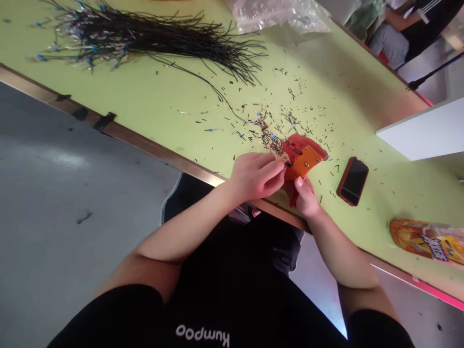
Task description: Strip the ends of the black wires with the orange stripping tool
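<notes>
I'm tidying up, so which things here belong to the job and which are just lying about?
Likely the job's:
orange-and-red tool, held in the right hand
bundled black wires
scattered clippings

Seemingly just lying about:
phone
bottle
clear plastic, though possibly packaging

Worktable [145, 106]: light green top, running diagonally, upper left to lower right of frame. Table edge [152, 147]: brownish strip, black patches [104, 121] at left. Floor [72, 261]: grey, bright light reflection [61, 157] at left. White panel [427, 130]: right edge of frame.
</notes>
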Motion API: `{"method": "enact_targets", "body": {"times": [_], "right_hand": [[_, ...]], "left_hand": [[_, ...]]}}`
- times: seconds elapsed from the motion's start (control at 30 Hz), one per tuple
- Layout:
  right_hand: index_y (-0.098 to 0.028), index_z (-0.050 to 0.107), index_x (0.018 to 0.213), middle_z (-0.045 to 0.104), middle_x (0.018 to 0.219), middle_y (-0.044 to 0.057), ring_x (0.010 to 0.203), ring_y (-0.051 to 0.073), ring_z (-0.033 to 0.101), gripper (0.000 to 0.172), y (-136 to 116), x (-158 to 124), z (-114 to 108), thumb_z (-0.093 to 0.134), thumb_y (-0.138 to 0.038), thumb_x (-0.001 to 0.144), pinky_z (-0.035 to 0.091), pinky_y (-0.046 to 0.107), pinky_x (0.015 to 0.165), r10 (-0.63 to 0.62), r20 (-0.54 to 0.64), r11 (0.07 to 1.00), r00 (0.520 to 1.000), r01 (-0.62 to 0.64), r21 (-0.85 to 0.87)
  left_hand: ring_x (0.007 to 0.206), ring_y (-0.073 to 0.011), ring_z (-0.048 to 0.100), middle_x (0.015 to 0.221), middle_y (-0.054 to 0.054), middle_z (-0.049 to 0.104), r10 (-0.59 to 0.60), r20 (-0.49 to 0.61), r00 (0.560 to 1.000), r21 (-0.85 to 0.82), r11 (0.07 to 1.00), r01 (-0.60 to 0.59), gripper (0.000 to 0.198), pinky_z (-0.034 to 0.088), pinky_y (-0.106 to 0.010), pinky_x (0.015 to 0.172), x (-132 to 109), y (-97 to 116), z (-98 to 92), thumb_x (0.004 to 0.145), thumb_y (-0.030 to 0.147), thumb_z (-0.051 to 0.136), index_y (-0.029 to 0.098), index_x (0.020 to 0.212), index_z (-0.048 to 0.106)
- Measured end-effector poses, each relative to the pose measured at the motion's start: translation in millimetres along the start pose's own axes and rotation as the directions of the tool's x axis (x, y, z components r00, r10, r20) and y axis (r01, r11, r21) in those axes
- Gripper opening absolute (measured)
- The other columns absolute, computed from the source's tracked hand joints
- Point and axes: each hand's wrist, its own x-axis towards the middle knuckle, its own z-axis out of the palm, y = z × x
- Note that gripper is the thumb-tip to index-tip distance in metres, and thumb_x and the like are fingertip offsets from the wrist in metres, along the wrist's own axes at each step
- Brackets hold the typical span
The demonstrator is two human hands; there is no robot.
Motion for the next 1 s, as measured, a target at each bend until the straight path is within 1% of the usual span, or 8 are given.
{"method": "enact_targets", "body": {"times": [0.2,0.43,0.57,0.67,0.77,0.83,0.93,1.0], "right_hand": [[-0.028,0.072,0.108,0.078,0.111,0.009,0.121,0.035,0.073,0.053,3,-2,-3,0.068,-0.078,0.091,0.062,0.057,0.105,0.013,-0.032,0.999,0.999,-0.014,-0.033],[-0.031,0.073,0.110,0.077,0.108,0.007,0.115,0.034,0.073,0.045,7,-3,-1,0.067,-0.073,0.095,0.063,0.055,0.102,-0.081,-0.139,0.993,0.987,0.068,-0.097],[-0.032,0.071,0.115,0.076,0.105,0.006,0.116,0.034,0.072,0.048,9,-4,0,0.067,-0.075,0.094,0.065,0.054,0.097,-0.069,-0.179,0.994,0.981,0.052,-0.096],[-0.030,0.069,0.113,0.076,0.105,0.007,0.119,0.034,0.072,0.053,8,-6,1,0.064,-0.079,0.093,0.065,0.054,0.098,-0.059,-0.196,0.993,0.979,0.037,-0.112],[-0.030,0.068,0.108,0.075,0.105,0.007,0.120,0.034,0.071,0.056,6,-7,3,0.063,-0.083,0.091,0.066,0.052,0.093,-0.033,-0.196,0.995,0.980,0.014,-0.100],[-0.030,0.068,0.101,0.074,0.097,0.007,0.113,0.034,0.073,0.057,5,-8,4,0.062,-0.085,0.090,0.067,0.051,0.087,-0.016,-0.186,0.996,0.982,-0.002,-0.094],[-0.029,0.067,0.087,0.069,0.079,0.006,0.096,0.033,0.075,0.059,3,-9,6,0.058,-0.087,0.091,0.068,0.050,0.078,0.004,-0.144,0.995,0.990,-0.019,-0.100],[-0.029,0.066,0.083,0.065,0.071,0.005,0.088,0.033,0.075,0.060,1,-9,8,0.057,-0.088,0.091,0.067,0.050,0.073,0.012,-0.132,0.995,0.991,-0.025,-0.100]], "left_hand": [[0.052,-0.0123,0.045,0.064,0.005,0.056,0.047,0.058,0.997,-0.052,0.998,-0.044,0.012,0.031,-0.029,0.052,2,0,-3.2,0.095,0.014,0.059,0.025,0.093,0.055],[0.051,-0.0127,0.046,0.063,0.005,0.054,0.070,0.085,0.994,-0.052,0.996,-0.065,0.010,0.031,-0.030,0.053,-1,0,-0.6,0.098,0.018,0.055,0.026,0.091,0.055],[0.052,-0.0130,0.047,0.064,0.005,0.055,0.101,0.095,0.990,-0.065,0.993,-0.095,0.010,0.031,-0.030,0.054,-1,1,-0.3,0.099,0.018,0.054,0.026,0.093,0.056],[0.051,-0.0130,0.045,0.062,0.006,0.052,0.117,0.073,0.990,-0.075,0.991,-0.112,0.010,0.030,-0.030,0.053,1,2,-0.3,0.100,0.018,0.055,0.026,0.093,0.054],[0.050,-0.0129,0.043,0.061,0.007,0.051,0.134,0.054,0.989,-0.087,0.988,-0.129,0.011,0.030,-0.029,0.052,3,2,0.0,0.099,0.017,0.056,0.025,0.092,0.053],[0.050,-0.0129,0.043,0.061,0.007,0.051,0.138,0.051,0.989,-0.087,0.987,-0.133,0.012,0.030,-0.030,0.052,3,3,0.1,0.099,0.017,0.056,0.025,0.092,0.053],[0.050,-0.0130,0.045,0.061,0.006,0.053,0.133,0.060,0.989,-0.084,0.988,-0.128,0.011,0.031,-0.029,0.053,3,3,-0.3,0.100,0.018,0.055,0.026,0.092,0.053],[0.051,-0.0132,0.047,0.061,0.006,0.053,0.134,0.072,0.988,-0.085,0.988,-0.128,0.011,0.031,-0.030,0.053,2,2,-0.8,0.100,0.018,0.055,0.026,0.093,0.053]]}}
